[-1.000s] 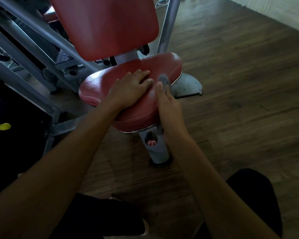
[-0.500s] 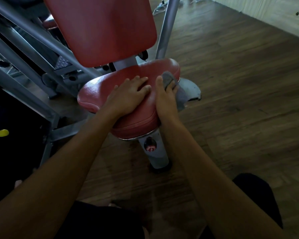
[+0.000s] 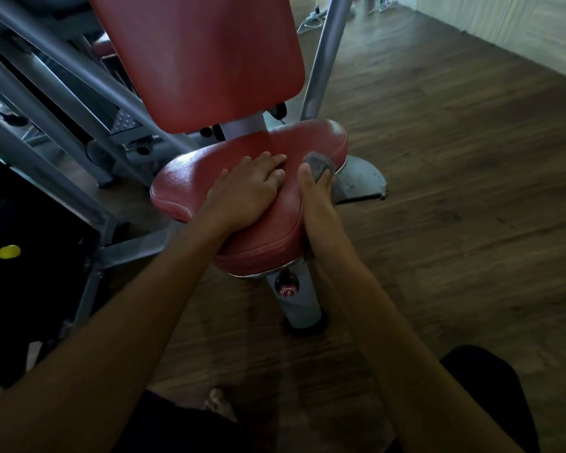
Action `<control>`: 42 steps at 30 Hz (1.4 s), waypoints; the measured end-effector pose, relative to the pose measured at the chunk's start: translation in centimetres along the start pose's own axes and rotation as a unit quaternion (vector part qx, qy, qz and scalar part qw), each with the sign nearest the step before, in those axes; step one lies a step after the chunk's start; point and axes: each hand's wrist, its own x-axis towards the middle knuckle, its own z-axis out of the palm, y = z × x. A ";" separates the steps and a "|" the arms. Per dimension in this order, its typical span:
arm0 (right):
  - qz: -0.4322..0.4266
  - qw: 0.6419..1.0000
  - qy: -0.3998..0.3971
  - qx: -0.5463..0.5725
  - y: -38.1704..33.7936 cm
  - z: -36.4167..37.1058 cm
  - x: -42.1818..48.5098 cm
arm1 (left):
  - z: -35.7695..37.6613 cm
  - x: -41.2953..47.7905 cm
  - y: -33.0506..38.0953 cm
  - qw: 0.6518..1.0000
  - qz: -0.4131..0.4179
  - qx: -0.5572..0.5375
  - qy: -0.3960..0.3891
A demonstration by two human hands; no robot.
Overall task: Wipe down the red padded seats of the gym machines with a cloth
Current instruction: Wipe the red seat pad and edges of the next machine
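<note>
While I rub the side of the seat [image 3: 190, 181], my left hand [image 3: 245, 191] lies flat on its top to steady it, fingers [image 3: 268, 160] straight and holding nothing. Just right of it, my right hand [image 3: 317, 204] grips the grey cloth [image 3: 321, 162], thumb on top and fingers curled down over the seat's edge to press the cloth in. Under my fingers the red padding looks smooth and glossy. The backrest [image 3: 203, 60] stands beyond them.

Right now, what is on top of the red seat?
The left hand lies flat on the red seat. The right hand grips a grey cloth at its right edge, thumb on top. The padding under the palm and most of the cloth are hidden.
</note>
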 end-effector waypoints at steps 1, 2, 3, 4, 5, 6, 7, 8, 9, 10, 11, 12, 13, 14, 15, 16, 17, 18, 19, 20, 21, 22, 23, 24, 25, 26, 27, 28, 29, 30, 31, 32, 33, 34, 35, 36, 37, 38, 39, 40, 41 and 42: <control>0.008 1.000 0.007 0.001 -0.2 -0.1 0.3 | 0.0 0.0 0.0 1.000 -0.001 0.001 0.001; 0.012 1.000 0.025 0.001 -0.6 -0.2 0.9 | 0.0 0.1 0.0 1.000 0.001 0.004 0.003; 0.012 0.999 0.047 -0.003 -1.3 -0.4 1.4 | 0.0 0.2 0.0 1.000 0.004 0.006 0.007; 0.005 0.998 0.061 -0.016 -1.9 -0.5 1.6 | 0.0 0.2 0.0 1.000 0.010 0.006 0.009; -0.009 0.997 0.066 -0.024 -2.0 -0.4 1.5 | -0.1 0.1 -0.1 1.000 0.018 0.001 0.014; -0.028 0.997 0.064 -0.023 -1.8 -0.3 1.4 | -0.1 0.1 -0.3 0.999 0.032 -0.012 0.026; -0.039 0.997 0.062 -0.008 -1.5 0.0 1.3 | -0.3 0.4 -0.4 0.997 0.050 -0.028 0.043; -0.033 0.997 0.065 0.023 -1.2 0.3 1.0 | -0.5 0.9 -0.5 0.995 0.066 -0.041 0.056; -0.010 0.996 0.070 0.059 -0.8 0.6 0.7 | -0.7 1.6 -0.5 0.994 0.078 -0.044 0.063; 0.005 0.994 0.072 0.085 -0.4 0.7 0.7 | -0.9 2.3 -0.4 0.994 0.085 -0.040 0.064; 0.004 0.993 0.071 0.092 -0.3 0.8 0.7 | -1.1 3.1 -0.3 0.993 0.090 -0.037 0.065; 0.000 0.994 0.071 0.089 0.0 0.8 0.8 | -1.2 4.2 -0.2 0.993 0.094 -0.032 0.061; -0.006 0.994 0.072 0.084 0.1 0.7 0.9 | -1.3 5.4 0.1 0.993 0.103 -0.030 0.055; -0.007 0.994 0.075 0.080 0.3 0.7 1.1 | -1.3 6.5 0.4 0.993 0.108 -0.030 0.045; -0.006 0.994 0.076 0.076 0.5 0.5 1.2 | -1.2 7.5 0.7 0.992 0.114 -0.031 0.036; -0.008 0.994 0.074 0.076 0.6 0.5 1.2 | -1.0 8.4 1.0 0.992 0.117 -0.029 0.030; -0.013 0.994 0.073 0.079 0.6 0.4 1.3 | -0.9 9.1 1.2 0.992 0.124 -0.022 0.028; -0.018 0.994 0.074 0.082 0.4 0.4 1.3 | -0.6 9.7 1.6 0.991 0.128 -0.011 0.026; -0.022 0.993 0.080 0.081 0.2 0.3 1.3 | -0.2 10.3 1.9 0.991 0.130 0.000 0.023; -0.024 0.993 0.088 0.077 0.0 0.1 1.5 | 0.2 10.9 2.0 0.991 0.133 0.009 0.021; -0.025 0.992 0.098 0.069 -0.1 0.0 1.6 | 0.5 11.4 2.0 0.990 0.141 0.011 0.019; -0.026 0.992 0.108 0.060 -0.3 -0.1 1.8 | 0.7 11.9 2.0 0.989 0.146 0.005 0.016; -0.028 0.992 0.118 0.047 -0.5 -0.1 2.0 | 0.7 12.5 1.9 0.988 0.152 -0.006 0.018; -0.031 0.991 0.126 0.040 -0.6 -0.2 2.2 | 0.8 13.1 1.8 0.988 0.154 -0.019 0.021; -0.036 0.990 0.130 0.041 -0.7 -0.2 2.3 | 0.9 13.6 1.7 0.986 0.160 -0.028 0.030; -0.045 0.989 0.135 0.045 -0.7 -0.1 2.5 | 1.1 13.8 1.6 0.986 0.162 -0.030 0.039; -0.053 0.987 0.141 0.049 -0.6 -0.1 2.7 | 1.4 13.9 1.7 0.985 0.165 -0.026 0.048; -0.060 0.986 0.145 0.053 -0.4 -0.1 2.9 | 1.6 13.9 1.7 0.984 0.167 -0.020 0.051; -0.058 0.986 0.147 0.055 -0.3 -0.1 3.2 | 1.8 13.8 1.7 0.984 0.170 -0.017 0.051; -0.050 0.986 0.146 0.058 -0.2 -0.1 3.4 | 1.9 13.8 1.7 0.984 0.169 -0.016 0.049; -0.039 0.986 0.147 0.063 -0.2 0.0 3.5 | 1.9 13.8 1.7 0.984 0.171 -0.015 0.051; -0.034 0.987 0.145 0.068 0.0 0.0 3.7 | 1.9 13.9 1.7 0.983 0.172 -0.013 0.057; -0.032 0.987 0.139 0.072 0.0 0.0 3.7 | 2.0 13.9 1.6 0.983 0.173 -0.011 0.063; -0.030 0.988 0.135 0.073 0.0 0.0 3.7 | 2.0 13.8 1.6 0.983 0.173 -0.010 0.067; -0.030 0.988 0.134 0.075 0.0 0.0 3.8 | 2.1 13.7 1.6 0.983 0.172 -0.008 0.068; -0.029 0.988 0.133 0.079 0.0 0.0 3.8 | 2.2 13.6 1.7 0.983 0.169 -0.010 0.067; -0.023 0.988 0.129 0.081 0.0 0.0 3.8 | 2.2 13.6 1.7 0.984 0.164 -0.017 0.067; -0.020 0.989 0.122 0.080 0.1 -0.1 3.9 | 2.1 13.6 1.7 0.985 0.156 -0.022 0.067; -0.019 0.990 0.112 0.079 0.0 -0.2 3.9 | 2.0 13.6 1.7 0.987 0.146 -0.019 0.065; -0.020 0.991 0.104 0.082 0.0 -0.3 3.8 | 2.0 13.7 1.8 0.989 0.136 -0.012 0.059; -0.025 0.991 0.096 0.086 0.0 -0.5 3.8 | 2.0 13.7 1.9 0.990 0.130 -0.006 0.055; -0.027 0.992 0.090 0.089 0.0 -0.7 3.7 | 2.0 13.7 2.0 0.991 0.126 -0.007 0.049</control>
